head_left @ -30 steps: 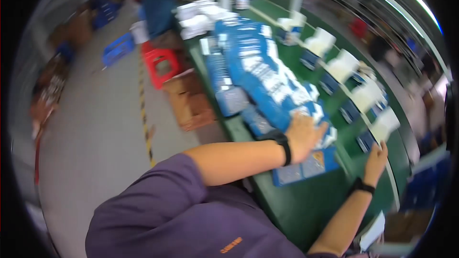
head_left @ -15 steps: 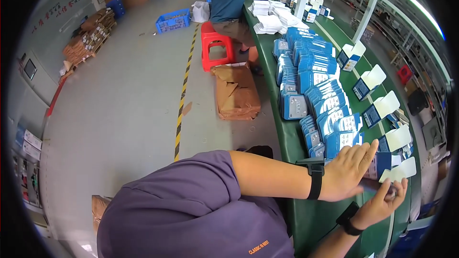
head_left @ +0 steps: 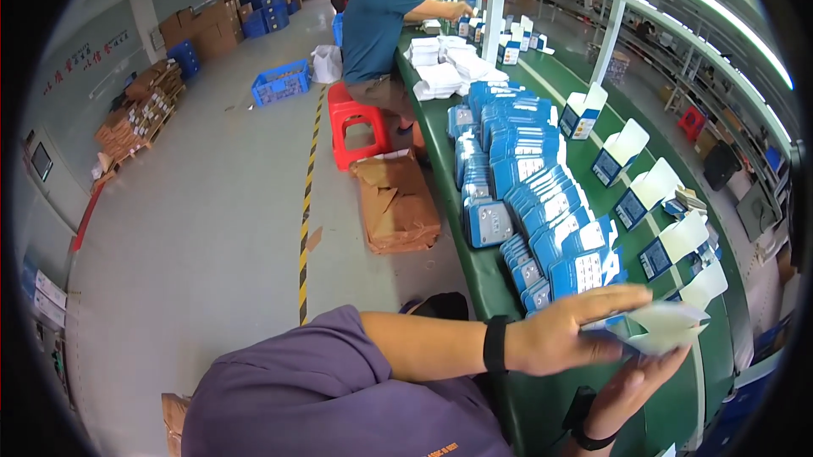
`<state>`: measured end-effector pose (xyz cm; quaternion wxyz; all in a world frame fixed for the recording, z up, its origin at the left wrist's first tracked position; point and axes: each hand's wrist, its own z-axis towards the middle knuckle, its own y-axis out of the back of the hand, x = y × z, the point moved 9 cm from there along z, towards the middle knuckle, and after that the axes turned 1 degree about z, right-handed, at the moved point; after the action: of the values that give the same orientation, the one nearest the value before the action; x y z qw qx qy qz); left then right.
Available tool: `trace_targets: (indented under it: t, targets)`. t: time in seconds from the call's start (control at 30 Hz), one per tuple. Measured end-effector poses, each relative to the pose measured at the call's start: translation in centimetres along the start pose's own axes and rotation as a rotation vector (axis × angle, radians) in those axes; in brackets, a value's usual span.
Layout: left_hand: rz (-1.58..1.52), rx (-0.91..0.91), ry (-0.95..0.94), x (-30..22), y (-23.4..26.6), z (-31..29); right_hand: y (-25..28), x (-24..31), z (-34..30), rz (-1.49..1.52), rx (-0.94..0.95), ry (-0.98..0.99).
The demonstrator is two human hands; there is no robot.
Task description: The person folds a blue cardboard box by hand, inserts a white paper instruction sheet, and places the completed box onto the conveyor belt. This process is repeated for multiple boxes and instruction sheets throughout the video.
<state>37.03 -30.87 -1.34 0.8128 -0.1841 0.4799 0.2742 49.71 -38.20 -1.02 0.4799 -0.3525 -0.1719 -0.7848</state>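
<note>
A small folding carton (head_left: 665, 326), pale inside and blurred by motion, is held between my two hands over the green bench. Stretched across its near side, my left hand (head_left: 572, 330) has its thumb and fingers around the carton. My right hand (head_left: 639, 385) grips the carton from below, its fingertips against the underside. Just beyond my left hand lie rows of flat blue-and-white cartons (head_left: 576, 275). Opened cartons with raised pale flaps, such as one standing carton (head_left: 673, 245), line the bench to the right of these rows.
The green bench (head_left: 470, 288) runs away from me. White paper stacks (head_left: 440, 80) lie farther along, near a seated co-worker (head_left: 373, 33) on a red stool (head_left: 351, 127). A brown wrapped package (head_left: 394, 203) sits on the floor, and a metal post (head_left: 494, 8) rises at the bench.
My view has tilted up and turned right. The carton between my hands has come away from the row of standing cartons, and my left fingers have closed about it.
</note>
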Motion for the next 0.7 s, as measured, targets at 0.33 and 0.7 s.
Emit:
trace_targets:
  t: [0.33,0.7]
  targets:
    - [0.305,-0.277,-0.337,-2.1,-0.7,-1.2,-0.9,0.5,-0.6,0.185,-0.058,-0.116]
    - [0.067,-0.357,-0.283,-3.4,-0.6,-2.4,-2.3,3.2,-0.6,0.399,-0.065,-0.122]
